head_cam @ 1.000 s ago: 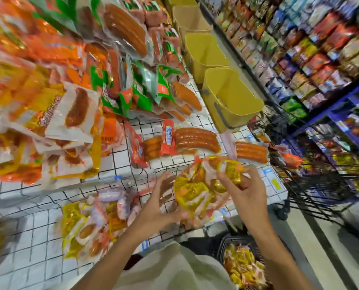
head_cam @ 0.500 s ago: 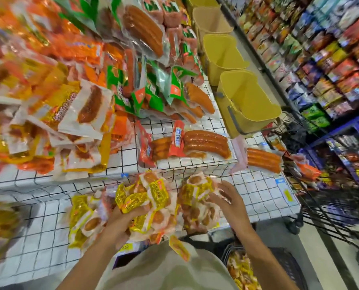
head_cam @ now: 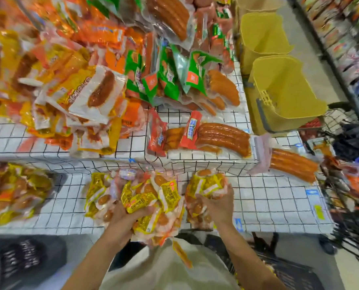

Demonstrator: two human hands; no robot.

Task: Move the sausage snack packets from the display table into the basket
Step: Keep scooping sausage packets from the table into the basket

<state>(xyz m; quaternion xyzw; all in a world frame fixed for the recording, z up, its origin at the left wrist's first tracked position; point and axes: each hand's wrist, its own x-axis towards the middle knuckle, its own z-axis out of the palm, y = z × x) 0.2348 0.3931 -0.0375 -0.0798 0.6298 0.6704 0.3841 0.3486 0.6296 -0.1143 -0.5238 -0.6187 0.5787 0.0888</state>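
Small yellow-and-clear sausage snack packets lie heaped at the front edge of the display table point(head_cam: 268, 197), which has a white grid-pattern cover. My left hand point(head_cam: 124, 218) grips a bunch of these packets point(head_cam: 153, 197) from below. My right hand point(head_cam: 220, 204) holds a second bunch point(head_cam: 205, 185) just to the right. One packet point(head_cam: 182, 256) dangles below the left bunch over my shirt. The dark basket point(head_cam: 289, 273) sits low at the bottom right beside my right forearm, mostly hidden.
More yellow snack packets point(head_cam: 17, 191) lie at the table's left. Large sausage packs point(head_cam: 216, 137) and mixed packs pile up on the raised tier behind. Yellow plastic baskets point(head_cam: 283, 97) hang at the right edge. A wire cart point(head_cam: 346, 185) and stocked shelves line the aisle on the right.
Both hands came down from holding one raised bunch and each closed on its own bunch of packets at the table's front edge. The view tilted down and closer.
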